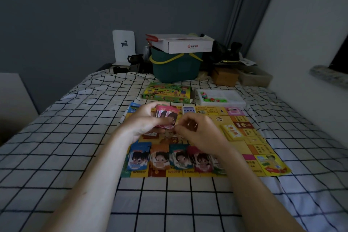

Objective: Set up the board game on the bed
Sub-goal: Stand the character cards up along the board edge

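A yellow game board (pixel 250 149) lies flat on the checked bedsheet. My left hand (pixel 145 124) holds a stack of pink character cards (pixel 167 115) above the board's far half. My right hand (pixel 199 133) pinches the near edge of the top card with fingers curled. Along the board's near edge lie several piles of character cards: blue (pixel 139 156), orange (pixel 160 157), teal (pixel 179 156) and pink (pixel 202 160). A small yellow card deck (pixel 233 132) sits on the board's right side.
The green game box (pixel 167 93) and a white tray of coloured pieces (pixel 220 97) lie just beyond the board. A teal basket (pixel 177 66) with a white carton (pixel 186 43) on it stands at the bed's far end, beside clutter and a brown box (pixel 225 76).
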